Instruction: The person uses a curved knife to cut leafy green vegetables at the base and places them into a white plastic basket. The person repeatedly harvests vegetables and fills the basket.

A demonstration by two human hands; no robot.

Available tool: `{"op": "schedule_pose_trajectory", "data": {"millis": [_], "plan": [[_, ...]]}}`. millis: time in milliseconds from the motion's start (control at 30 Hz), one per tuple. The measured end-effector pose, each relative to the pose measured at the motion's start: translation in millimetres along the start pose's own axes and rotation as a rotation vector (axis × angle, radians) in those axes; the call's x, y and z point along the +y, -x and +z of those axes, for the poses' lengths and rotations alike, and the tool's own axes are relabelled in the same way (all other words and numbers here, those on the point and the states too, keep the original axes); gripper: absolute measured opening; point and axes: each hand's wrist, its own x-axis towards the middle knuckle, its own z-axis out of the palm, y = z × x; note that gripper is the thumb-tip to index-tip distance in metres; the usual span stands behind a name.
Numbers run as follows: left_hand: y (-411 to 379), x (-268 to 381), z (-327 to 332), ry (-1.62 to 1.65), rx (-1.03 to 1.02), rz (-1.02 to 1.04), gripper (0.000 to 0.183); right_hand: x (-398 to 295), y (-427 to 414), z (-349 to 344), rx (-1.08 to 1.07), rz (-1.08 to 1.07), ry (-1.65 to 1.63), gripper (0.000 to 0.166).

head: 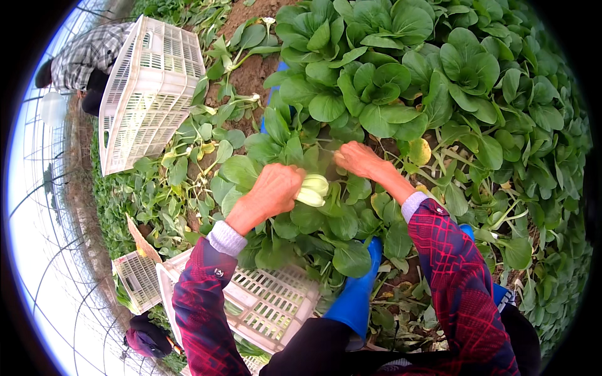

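My left hand (273, 188) is closed around a bok choy (312, 190). The cut, pale-green base of the plant points right, and its leaves spread out to the left beyond my fist. To its upper right, my right hand (360, 160) hovers low over the leaves with curled fingers. Blur around the fingertips hides whether anything is between them. Growing bok choy plants (376, 89) fill the ground just beyond my right hand. More loose green leaves (343, 221) lie beneath both hands, above my blue boot (360, 291).
A white plastic crate (268, 301) stands by my left forearm. Another white crate (155, 94) is tilted at upper left, beside a person in a checked shirt (87, 54). A smaller crate (138, 279) and another person (146, 336) are at lower left. Trimmed leaves (202, 169) litter the soil.
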Motion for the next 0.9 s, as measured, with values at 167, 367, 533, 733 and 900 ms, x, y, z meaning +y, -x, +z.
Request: {"op": "schedule_pose_trajectory", "data": {"millis": [167,367,533,733,900], "plan": [[-55.2,-11.0,-5.6,-0.099,-0.085,-0.021,0.011,37.3,-13.3,19.8,0.266,0.152,-0.198,0.039],[-75.7,-65.2,-4.2,-0.171,-0.323,-0.265,0.028,22.7,8.5,0.7,-0.026,0.465,-0.657,0.046],[-29.0,-92.2,45.5,-0.094,-0.217,-0.255,0.025,6.4,35.3,10.6,0.272,0.193,-0.422,0.037],[-0.2,-58.1,71.9,-0.166,0.013,-0.215,0.018,2.0,2.9,16.0,0.238,-0.018,-0.432,0.039],[-4.7,-45.0,87.8,-0.190,0.105,-0.165,0.019,30.8,-20.5,24.9,0.044,0.217,-0.506,0.038]]}}
